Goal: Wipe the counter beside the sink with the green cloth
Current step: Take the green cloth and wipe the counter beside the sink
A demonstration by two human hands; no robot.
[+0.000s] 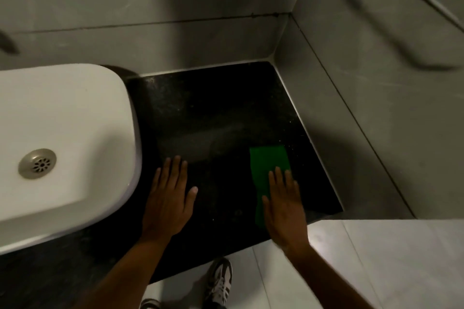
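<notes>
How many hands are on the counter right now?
2. The left hand lies flat on the bare counter next to the sink. The right hand lies flat on the cloth near the right wall.

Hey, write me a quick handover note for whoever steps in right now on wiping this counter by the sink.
Left hand: flat, empty, on the black counter next to the white sink.
Right hand: open, palm pressed on the green cloth, near the counter's right front.
Done: cannot tell how much has been wiped; a faint smear shows mid-counter.
Left: cover the back area toward the wall corner and the strip along the sink.
</notes>
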